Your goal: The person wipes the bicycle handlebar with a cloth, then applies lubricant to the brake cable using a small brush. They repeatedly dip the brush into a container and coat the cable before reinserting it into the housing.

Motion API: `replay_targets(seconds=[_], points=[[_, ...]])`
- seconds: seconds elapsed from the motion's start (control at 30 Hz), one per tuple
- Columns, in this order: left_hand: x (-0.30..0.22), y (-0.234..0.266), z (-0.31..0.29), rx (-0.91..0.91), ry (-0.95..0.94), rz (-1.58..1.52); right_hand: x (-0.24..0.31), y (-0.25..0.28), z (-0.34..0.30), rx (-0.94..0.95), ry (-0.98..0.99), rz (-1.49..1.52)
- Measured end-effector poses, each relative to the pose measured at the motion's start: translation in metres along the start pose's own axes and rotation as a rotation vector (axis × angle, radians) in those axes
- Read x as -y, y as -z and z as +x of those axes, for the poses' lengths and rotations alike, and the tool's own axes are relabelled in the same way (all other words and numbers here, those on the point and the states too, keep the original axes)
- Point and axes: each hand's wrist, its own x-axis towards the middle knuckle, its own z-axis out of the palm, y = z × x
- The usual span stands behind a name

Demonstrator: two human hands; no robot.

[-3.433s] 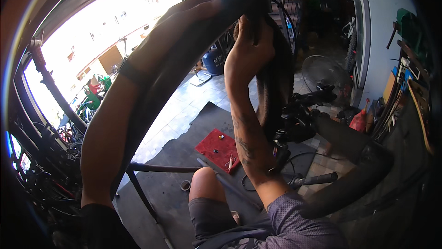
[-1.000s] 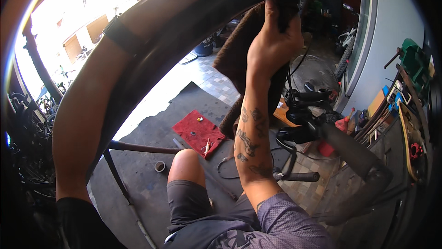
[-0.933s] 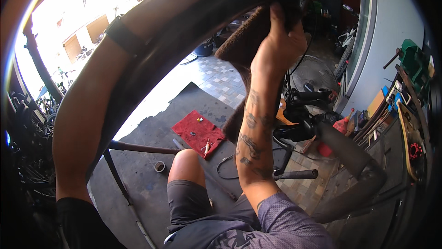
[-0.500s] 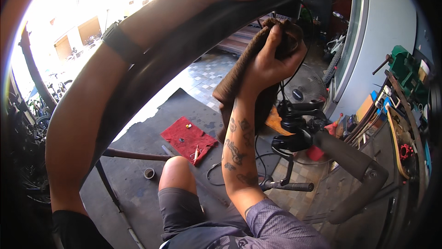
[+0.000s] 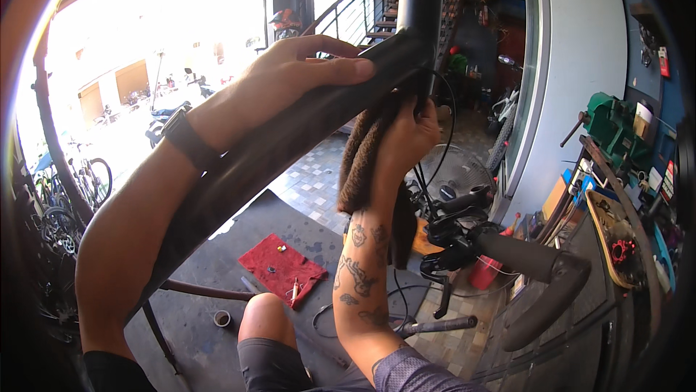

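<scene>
A dark bicycle frame [image 5: 312, 113] slants up from the lower left to the upper right, its thick tube in front of me. My left hand [image 5: 308, 66] is closed round that tube, thumb on the near side and fingers over the top. Below the tube's upper end, my right hand [image 5: 415, 131] grips a brown cloth [image 5: 360, 156]. Its fingers press the cloth near the joint of the frame, and the rest hangs over the wrist. Where the cloth meets the frame is partly hidden. A thin black cable [image 5: 451, 102] loops beside the right hand.
On the dark mat lies a red cloth [image 5: 279, 269] with small parts. Near my knee is a small round cup [image 5: 222, 318]. Handlebars [image 5: 522, 254] jut out at the right, before a fan [image 5: 453, 171]. A green vise [image 5: 616, 127] and tools line the right-hand bench.
The view has tilted up, showing more of the frame and stairs. My right hand has brought the cloth closer to the frame's joint. The left hand keeps its hold on the tube.
</scene>
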Motion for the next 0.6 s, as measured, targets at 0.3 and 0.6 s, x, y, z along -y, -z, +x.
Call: replay_targets(seconds=[0.3,0.6], points=[[0.003,-0.001,0.013,-0.022,-0.433,0.608,-0.008,0.001,-0.041,0.115,0.086,-0.118],[-0.036,-0.009,-0.014,0.099,-0.084,0.142,-0.011,0.013,-0.04,0.008,0.533,-0.353]])
